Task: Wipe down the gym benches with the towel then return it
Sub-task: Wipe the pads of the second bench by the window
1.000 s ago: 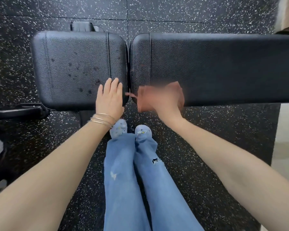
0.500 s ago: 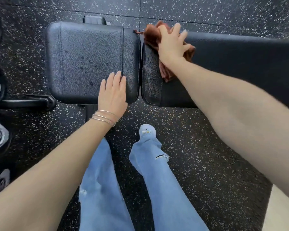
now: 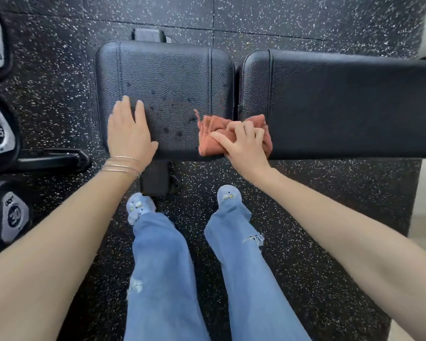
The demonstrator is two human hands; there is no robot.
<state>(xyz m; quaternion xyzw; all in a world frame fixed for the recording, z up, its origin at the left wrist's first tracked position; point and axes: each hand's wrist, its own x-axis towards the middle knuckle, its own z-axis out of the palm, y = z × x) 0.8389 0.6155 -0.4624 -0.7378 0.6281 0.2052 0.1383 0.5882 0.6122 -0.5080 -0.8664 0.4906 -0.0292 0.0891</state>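
Black rubber floor flecked with white runs under everything. Dumbbells with grey numbered ends line my left side, and a black bar lies on the floor just beside them. The table's steel foot juts toward me, touching the toe of my left shoe. My right shoe stands apart from it, jeans covering both legs.

The table is in two black pads with a narrow gap between them: the square seat pad, dotted with dark spots, and the long back pad running off to my right.

The rust-coloured towel lies bunched at the near edge, bridging that gap. My right hand sits on top of it, fingers curled, grip closed around the cloth and pressing it down.

My left hand lies flat on the seat pad's near left corner, fingers straight, grip wide and holding nothing. Thin bracelets ring that wrist. Both arms reach forward, well apart.
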